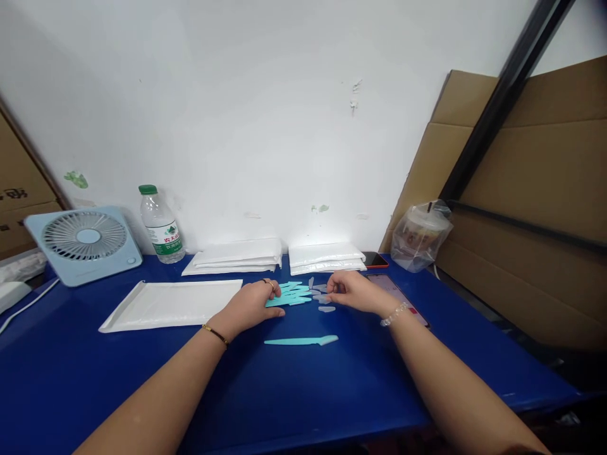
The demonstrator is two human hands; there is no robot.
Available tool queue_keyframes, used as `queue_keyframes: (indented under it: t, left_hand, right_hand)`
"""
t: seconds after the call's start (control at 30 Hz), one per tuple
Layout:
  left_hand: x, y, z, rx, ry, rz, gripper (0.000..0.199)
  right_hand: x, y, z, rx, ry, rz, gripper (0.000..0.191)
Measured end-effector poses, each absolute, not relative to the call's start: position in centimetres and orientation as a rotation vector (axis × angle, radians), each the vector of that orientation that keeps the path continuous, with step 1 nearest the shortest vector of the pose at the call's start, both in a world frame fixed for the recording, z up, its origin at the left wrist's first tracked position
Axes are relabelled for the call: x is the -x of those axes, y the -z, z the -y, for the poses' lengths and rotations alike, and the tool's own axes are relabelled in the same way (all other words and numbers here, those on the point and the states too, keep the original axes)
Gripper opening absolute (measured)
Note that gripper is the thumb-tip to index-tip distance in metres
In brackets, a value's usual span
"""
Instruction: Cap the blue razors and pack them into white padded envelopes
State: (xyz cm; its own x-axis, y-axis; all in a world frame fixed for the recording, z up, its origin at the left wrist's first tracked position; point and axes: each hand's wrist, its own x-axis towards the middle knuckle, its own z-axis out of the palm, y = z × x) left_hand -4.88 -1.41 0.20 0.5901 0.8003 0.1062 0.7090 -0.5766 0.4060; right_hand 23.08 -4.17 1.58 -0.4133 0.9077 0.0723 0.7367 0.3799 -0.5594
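Observation:
My left hand [258, 300] is at the left side of a pile of turquoise sticks [296, 294], its fingers curled around the near end of the pile; whether it grips one is hard to tell. My right hand [346, 292] is over several small clear plastic pieces [326, 309] just right of the pile, thumb and forefinger bent toward each other, with anything between them too small to make out. Nearer to me, a single turquoise stick with a pale, angled head [301, 341] lies by itself on the blue table.
On the blue table [142, 379] are a white padded envelope [173, 304], two stacks of white envelopes [232, 256] [327, 258], a blue fan [88, 243], a water bottle [162, 230], two phones [396, 294] and a bagged drink cup [421, 235]. Cardboard [535, 189] stands at the right.

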Motion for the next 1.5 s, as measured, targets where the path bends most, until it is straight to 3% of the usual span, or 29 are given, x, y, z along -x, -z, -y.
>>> queue_keyframes:
  t: [0.17,0.3,0.53,0.73,0.97,1.07,1.5]
  left_hand:
    - [3.5,-0.2,3.5,-2.52,-0.204,-0.934,0.04]
    - [2.7,0.2,4.1,-2.512,-0.128,-0.89,0.022]
    - [4.2,0.1,2.5,-2.565,-0.349,-1.112,0.021]
    - [5.1,0.1,1.6,-2.04,-0.528,-1.019,0.024]
    - [4.4,-0.6,2.3,-2.1,-0.633,-1.075,0.048]
    - [4.5,-0.2,2.0,-2.164,-0.603,-1.123,0.042]
    - [3.9,0.8,1.7,-2.209,-0.632,-1.117,0.035]
  right_hand:
    - [-21.5,-1.6,5.4,1.287,-0.925,2.64,0.031]
    - [-20.4,-1.4,5.8,1.283,-0.908,2.682,0.022]
    - [-22.4,-1.5,4.7,1.352,-0.974,2.295,0.023]
    - [-22.8,-1.0,3.8,1.235,-0.958,1.918,0.039]
    - [-21.4,0.3,3.5,1.135,-1.065,1.671,0.037]
    - [-20.9,0.3,3.6,1.062,-1.209,1.553,0.042]
    - [-19.1,0.9,4.3,0.916,-1.27,1.438,0.029]
